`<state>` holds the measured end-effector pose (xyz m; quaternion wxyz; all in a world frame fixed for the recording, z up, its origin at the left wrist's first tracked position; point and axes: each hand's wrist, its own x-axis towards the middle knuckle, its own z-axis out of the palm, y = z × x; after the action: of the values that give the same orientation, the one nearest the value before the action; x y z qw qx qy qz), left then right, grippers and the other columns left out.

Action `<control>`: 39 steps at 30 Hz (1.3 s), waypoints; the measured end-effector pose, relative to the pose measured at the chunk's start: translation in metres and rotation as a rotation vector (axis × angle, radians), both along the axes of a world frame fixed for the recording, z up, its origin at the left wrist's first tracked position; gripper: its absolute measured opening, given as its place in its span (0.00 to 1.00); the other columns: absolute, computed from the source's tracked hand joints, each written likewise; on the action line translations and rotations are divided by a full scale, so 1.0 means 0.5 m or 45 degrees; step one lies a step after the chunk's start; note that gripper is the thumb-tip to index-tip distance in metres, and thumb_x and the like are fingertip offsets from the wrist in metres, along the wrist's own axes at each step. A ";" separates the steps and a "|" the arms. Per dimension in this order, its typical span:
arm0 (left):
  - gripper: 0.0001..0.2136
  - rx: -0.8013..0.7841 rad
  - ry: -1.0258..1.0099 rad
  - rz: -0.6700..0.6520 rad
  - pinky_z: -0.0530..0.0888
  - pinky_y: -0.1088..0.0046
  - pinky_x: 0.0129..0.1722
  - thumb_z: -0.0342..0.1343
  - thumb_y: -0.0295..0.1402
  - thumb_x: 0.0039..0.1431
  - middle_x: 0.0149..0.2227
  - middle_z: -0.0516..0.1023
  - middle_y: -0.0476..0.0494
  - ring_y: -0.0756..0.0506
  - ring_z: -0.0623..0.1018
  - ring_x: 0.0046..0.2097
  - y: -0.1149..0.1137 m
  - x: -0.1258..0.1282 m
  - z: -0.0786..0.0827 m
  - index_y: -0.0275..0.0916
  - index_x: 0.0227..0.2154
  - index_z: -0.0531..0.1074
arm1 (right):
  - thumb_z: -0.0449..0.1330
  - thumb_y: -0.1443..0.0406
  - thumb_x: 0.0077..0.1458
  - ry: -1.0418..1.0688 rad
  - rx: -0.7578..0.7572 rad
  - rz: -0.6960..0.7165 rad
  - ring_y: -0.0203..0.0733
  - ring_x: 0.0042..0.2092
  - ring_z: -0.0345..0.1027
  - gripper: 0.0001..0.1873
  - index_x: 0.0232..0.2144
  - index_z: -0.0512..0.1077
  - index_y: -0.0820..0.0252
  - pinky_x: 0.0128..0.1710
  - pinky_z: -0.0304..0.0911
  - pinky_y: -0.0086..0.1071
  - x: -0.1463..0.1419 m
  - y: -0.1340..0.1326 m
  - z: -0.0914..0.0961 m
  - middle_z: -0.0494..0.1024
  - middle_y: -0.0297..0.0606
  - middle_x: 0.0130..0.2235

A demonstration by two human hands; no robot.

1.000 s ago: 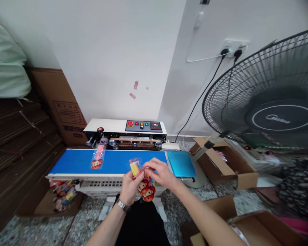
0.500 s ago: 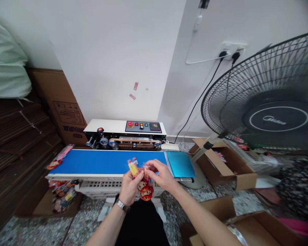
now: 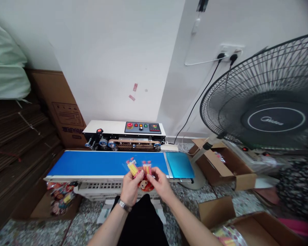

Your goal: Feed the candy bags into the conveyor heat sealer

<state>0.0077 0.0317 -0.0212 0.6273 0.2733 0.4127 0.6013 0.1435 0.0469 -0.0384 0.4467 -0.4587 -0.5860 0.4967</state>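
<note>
My left hand (image 3: 130,186) is closed on a clear plastic packet (image 3: 132,167) with yellow pieces inside and pink-red tips at its top. In my right hand (image 3: 161,183), thumb and fingers pinch a second, similar packet (image 3: 147,168) with yellow and red contents. Below the fingers shows a red-haired cartoon face (image 3: 143,185), part of the packets; which one it belongs to I cannot tell. Both hands meet just over the front edge of a blue conveyor belt (image 3: 92,164). Behind the belt stands a sealing machine (image 3: 105,127) with a button panel (image 3: 143,127).
A carton (image 3: 38,208) holding several cartoon packets (image 3: 60,198) sits under the belt's left end. On the right are a large fan (image 3: 274,119), a teal end plate (image 3: 181,165) and open cartons (image 3: 220,167). More packets (image 3: 229,235) lie at lower right.
My right hand has shifted its grip lower on its packet, which now stands more plainly in view. The packet at the belt's left end has gone from there.
</note>
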 end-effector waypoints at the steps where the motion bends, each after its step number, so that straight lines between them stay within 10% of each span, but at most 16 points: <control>1: 0.16 -0.027 0.035 0.011 0.71 0.71 0.36 0.64 0.35 0.42 0.31 0.78 0.42 0.47 0.76 0.32 -0.001 -0.001 -0.008 0.32 0.34 0.74 | 0.56 0.55 0.52 0.000 0.001 -0.061 0.40 0.36 0.68 0.14 0.34 0.66 0.59 0.35 0.66 0.32 0.008 0.007 -0.008 0.73 0.37 0.34; 15: 0.21 -0.067 0.209 -0.069 0.72 0.72 0.33 0.64 0.37 0.40 0.37 0.77 0.41 0.46 0.76 0.35 -0.010 -0.011 -0.036 0.37 0.39 0.69 | 0.57 0.62 0.47 -0.793 -0.134 -0.735 0.44 0.31 0.70 0.14 0.37 0.69 0.61 0.31 0.63 0.34 0.155 0.209 -0.055 0.76 0.40 0.28; 21: 0.18 -0.140 0.169 -0.123 0.72 0.72 0.28 0.57 0.45 0.47 0.34 0.76 0.43 0.46 0.75 0.31 -0.011 -0.015 -0.014 0.38 0.38 0.70 | 0.59 0.63 0.46 -0.797 -0.019 -0.570 0.45 0.39 0.70 0.20 0.44 0.67 0.59 0.39 0.62 0.36 0.084 0.202 -0.025 0.75 0.42 0.38; 28: 0.16 0.004 0.137 -0.045 0.70 0.72 0.33 0.58 0.45 0.46 0.33 0.78 0.42 0.46 0.74 0.33 0.006 -0.011 -0.011 0.36 0.32 0.75 | 0.58 0.58 0.51 -0.127 0.019 0.273 0.38 0.37 0.70 0.24 0.50 0.61 0.56 0.35 0.67 0.32 0.007 0.051 0.006 0.74 0.36 0.38; 39: 0.11 -0.090 -0.116 0.064 0.69 0.73 0.31 0.60 0.40 0.46 0.29 0.76 0.46 0.48 0.74 0.32 0.017 -0.003 0.022 0.37 0.25 0.72 | 0.57 0.60 0.53 -0.342 0.167 0.150 0.41 0.39 0.69 0.13 0.41 0.69 0.57 0.37 0.64 0.32 0.003 0.008 0.026 0.75 0.37 0.40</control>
<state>0.0060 0.0401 -0.0101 0.6393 0.2128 0.4116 0.6137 0.1451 0.0508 -0.0254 0.3637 -0.4556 -0.6974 0.4168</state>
